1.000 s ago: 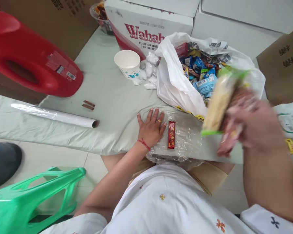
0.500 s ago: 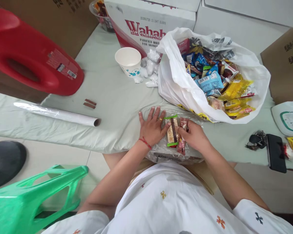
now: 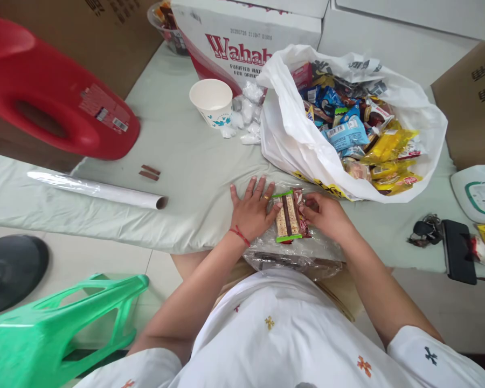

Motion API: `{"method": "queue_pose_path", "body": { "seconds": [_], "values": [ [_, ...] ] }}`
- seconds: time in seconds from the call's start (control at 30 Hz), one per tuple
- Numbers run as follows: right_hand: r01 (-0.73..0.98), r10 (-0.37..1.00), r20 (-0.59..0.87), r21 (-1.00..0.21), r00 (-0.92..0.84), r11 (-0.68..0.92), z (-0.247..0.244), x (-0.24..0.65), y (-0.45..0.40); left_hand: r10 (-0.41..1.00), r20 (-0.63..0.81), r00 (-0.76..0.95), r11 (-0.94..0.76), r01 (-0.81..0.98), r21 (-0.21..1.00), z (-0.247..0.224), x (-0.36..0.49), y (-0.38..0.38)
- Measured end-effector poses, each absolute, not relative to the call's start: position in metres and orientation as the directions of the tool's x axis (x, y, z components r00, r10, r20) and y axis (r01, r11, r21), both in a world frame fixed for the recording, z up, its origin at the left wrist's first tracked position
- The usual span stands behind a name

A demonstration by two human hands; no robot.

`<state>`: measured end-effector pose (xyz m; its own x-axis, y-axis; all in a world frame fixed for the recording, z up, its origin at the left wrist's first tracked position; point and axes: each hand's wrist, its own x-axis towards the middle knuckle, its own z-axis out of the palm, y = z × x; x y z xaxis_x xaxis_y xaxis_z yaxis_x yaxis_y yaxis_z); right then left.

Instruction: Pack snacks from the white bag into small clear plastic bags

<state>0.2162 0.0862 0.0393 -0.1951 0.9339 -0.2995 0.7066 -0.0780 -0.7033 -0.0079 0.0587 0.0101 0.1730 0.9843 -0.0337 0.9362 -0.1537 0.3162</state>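
My left hand (image 3: pixel 253 210) lies flat with fingers spread on a clear plastic sheet or bag (image 3: pixel 275 258). Its thumb rests on the left edge of a snack bar (image 3: pixel 287 215) in a see-through wrapper with green ends. Close against that bar's right side, partly covered by it, is a brown-and-red wrapped snack bar (image 3: pixel 305 229). The thumb and curled fingers of my right hand (image 3: pixel 327 218) grip the brown bar's right edge. A bit of something red shows under the lower end of the green-ended bar.
Beyond my hands stands a white bag (image 3: pixel 285 129) full of wrapped snacks. Left of it are a paper cup (image 3: pixel 216 110) and crumpled plastic clumps (image 3: pixel 248 110). A film roll (image 3: pixel 101 191) and red jug (image 3: pixel 105 124) lie leftward; keys (image 3: pixel 424 230) and a phone (image 3: pixel 458 250) rightward.
My right hand has pushed the brown bar up and left, against and partly under the green-ended bar. The plastic's near edge has shifted slightly. My left hand stays in place.
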Motion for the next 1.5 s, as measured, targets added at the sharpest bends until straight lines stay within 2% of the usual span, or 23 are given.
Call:
{"method": "queue_pose_path", "body": {
  "seconds": [0.13, 0.2, 0.27, 0.33, 0.4, 0.47, 0.5, 0.73, 0.83, 1.0, 1.23, 1.5],
  "values": [
    [0.777, 0.904, -0.390, -0.619, -0.177, -0.115, 0.044, 0.216, 0.073, 0.986, -0.030, 0.166, -0.149, 0.941, 0.303, 0.009, -0.007, 0.059],
    [0.818, 0.890, -0.406, -0.571, -0.209, -0.069, 0.051, 0.212, 0.070, 0.987, -0.027, 0.160, -0.145, 0.945, 0.292, 0.008, -0.006, 0.059],
    [0.870, 0.930, -0.306, -0.492, -0.203, 0.028, 0.059, 0.209, 0.069, 0.987, -0.023, 0.161, -0.148, 0.948, 0.282, 0.007, -0.005, 0.059],
    [0.877, 0.959, -0.105, -0.440, -0.263, 0.192, 0.064, 0.206, 0.071, 0.986, -0.022, 0.165, -0.153, 0.949, 0.276, 0.007, -0.004, 0.059],
    [0.800, 0.893, 0.062, -0.420, -0.446, 0.429, 0.060, 0.201, 0.072, 0.986, -0.028, 0.165, -0.151, 0.950, 0.274, 0.008, -0.004, 0.059],
    [0.686, 0.777, 0.106, -0.408, -0.620, 0.603, 0.049, 0.195, 0.071, 0.986, -0.041, 0.163, -0.145, 0.951, 0.272, 0.009, -0.005, 0.059],
    [0.660, 0.747, 0.093, -0.405, -0.658, 0.632, 0.042, 0.192, 0.069, 0.986, -0.048, 0.162, -0.143, 0.952, 0.272, 0.009, -0.005, 0.060],
    [0.764, 0.853, 0.049, -0.422, -0.519, 0.489, 0.017, 0.169, 0.037, 0.985, -0.059, 0.164, -0.142, 0.952, 0.270, 0.009, -0.005, 0.061],
    [0.764, 0.873, 0.079, -0.451, -0.481, 0.462, 0.016, 0.167, 0.032, 0.985, -0.063, 0.158, -0.135, 0.954, 0.267, 0.009, -0.005, 0.061],
    [0.821, 0.951, 0.154, -0.480, -0.267, 0.308, 0.016, 0.177, 0.042, 0.987, -0.048, 0.156, -0.138, 0.954, 0.267, 0.010, -0.004, 0.060],
    [0.867, 0.950, 0.017, -0.403, -0.312, 0.293, 0.019, 0.180, 0.025, 0.990, -0.032, 0.135, -0.122, 0.957, 0.264, 0.007, -0.003, 0.060],
    [0.894, 0.943, -0.042, -0.337, -0.330, 0.297, 0.034, 0.183, -0.022, 0.991, -0.016, 0.135, -0.125, 0.954, 0.271, 0.006, -0.003, 0.060]
  ]
}}
